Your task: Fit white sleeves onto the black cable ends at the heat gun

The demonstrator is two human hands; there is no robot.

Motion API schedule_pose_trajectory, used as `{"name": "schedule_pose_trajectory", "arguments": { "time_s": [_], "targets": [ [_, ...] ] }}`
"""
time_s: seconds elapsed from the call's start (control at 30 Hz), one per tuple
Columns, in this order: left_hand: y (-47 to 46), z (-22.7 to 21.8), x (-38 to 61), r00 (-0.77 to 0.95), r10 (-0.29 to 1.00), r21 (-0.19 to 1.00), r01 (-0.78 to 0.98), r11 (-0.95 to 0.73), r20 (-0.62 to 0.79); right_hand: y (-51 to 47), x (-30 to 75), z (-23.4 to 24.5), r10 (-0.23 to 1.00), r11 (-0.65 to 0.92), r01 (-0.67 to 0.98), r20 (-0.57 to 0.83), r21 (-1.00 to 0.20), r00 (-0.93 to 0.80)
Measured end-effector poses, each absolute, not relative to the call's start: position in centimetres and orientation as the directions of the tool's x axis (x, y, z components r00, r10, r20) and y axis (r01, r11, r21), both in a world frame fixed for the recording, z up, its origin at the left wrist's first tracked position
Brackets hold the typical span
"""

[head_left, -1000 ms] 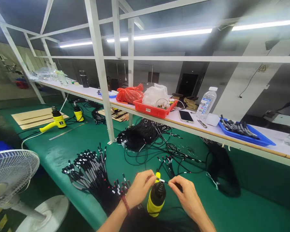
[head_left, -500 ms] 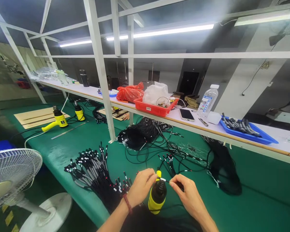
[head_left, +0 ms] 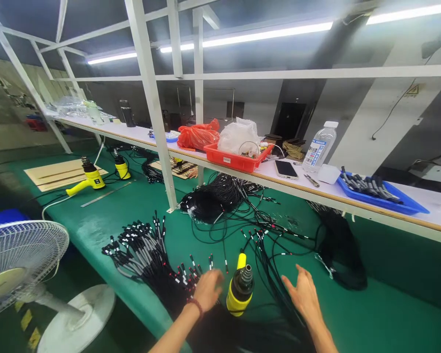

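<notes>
A yellow and black heat gun (head_left: 238, 296) stands upright on the green bench, its metal nozzle pointing up between my hands. My left hand (head_left: 208, 290) is just left of it, over the near ends of a cable bundle with red and white tips (head_left: 183, 277). Motion smears its fingers, so I cannot see whether they hold a cable. To the right, my right hand (head_left: 304, 294) has thumb and fingers apart with nothing in them. Beside that hand, a group of black cables (head_left: 270, 264) runs down toward me. More black cables with grey sleeves (head_left: 143, 255) lie at the left.
A white fan (head_left: 22, 264) stands at the left bench edge. A shelf post (head_left: 152, 108) rises from the bench. Coiled cables (head_left: 209, 198) lie beneath the shelf, which holds a red tray (head_left: 235, 161), a phone (head_left: 285, 169), a bottle (head_left: 319, 147) and a blue tray (head_left: 385, 196).
The cable held between both hands above the nozzle is no longer there. My hands have moved apart, the left down and leftward, the right outward and opened. The view has shifted slightly.
</notes>
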State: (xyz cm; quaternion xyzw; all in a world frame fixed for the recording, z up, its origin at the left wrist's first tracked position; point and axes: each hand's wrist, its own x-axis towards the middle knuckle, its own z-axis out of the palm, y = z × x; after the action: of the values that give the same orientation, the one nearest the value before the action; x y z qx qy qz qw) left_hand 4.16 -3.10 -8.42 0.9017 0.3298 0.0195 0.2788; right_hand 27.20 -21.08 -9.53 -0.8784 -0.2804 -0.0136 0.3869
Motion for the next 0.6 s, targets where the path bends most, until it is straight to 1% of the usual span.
{"name": "schedule_pose_trajectory", "arguments": {
  "time_s": [0.1,0.2,0.33,0.5,0.53,0.6],
  "targets": [
    [-4.1,-11.4,3.3,0.795,0.557,0.480,0.596,-0.644,-0.239,-22.5,26.4,-12.1,0.566,-0.523,0.527,0.189,-0.670,0.802],
    [-4.9,-11.9,2.7,0.823,0.510,0.471,0.563,-0.679,-0.250,-23.4,25.1,-13.0,0.641,-0.472,0.560,0.172,-0.681,0.748],
    [-4.8,-10.7,2.2,0.869,0.442,0.482,0.492,-0.725,-0.222,-24.0,23.2,-12.0,0.724,-0.372,0.600,0.184,-0.708,0.665],
    [-4.5,-8.2,1.4,0.907,0.389,0.498,0.415,-0.761,-0.161,-23.7,19.0,-11.8,0.866,-0.180,0.645,0.192,-0.743,0.462],
    [-4.6,-7.6,1.3,0.922,0.364,0.503,0.379,-0.777,-0.133,-23.5,18.0,-12.1,0.875,-0.158,0.643,0.196,-0.749,0.443],
    [-4.9,-6.4,1.0,0.951,0.298,0.502,0.297,-0.812,-0.080,-23.1,16.2,-12.8,0.864,-0.153,0.620,0.200,-0.770,0.462]
  ]
}}
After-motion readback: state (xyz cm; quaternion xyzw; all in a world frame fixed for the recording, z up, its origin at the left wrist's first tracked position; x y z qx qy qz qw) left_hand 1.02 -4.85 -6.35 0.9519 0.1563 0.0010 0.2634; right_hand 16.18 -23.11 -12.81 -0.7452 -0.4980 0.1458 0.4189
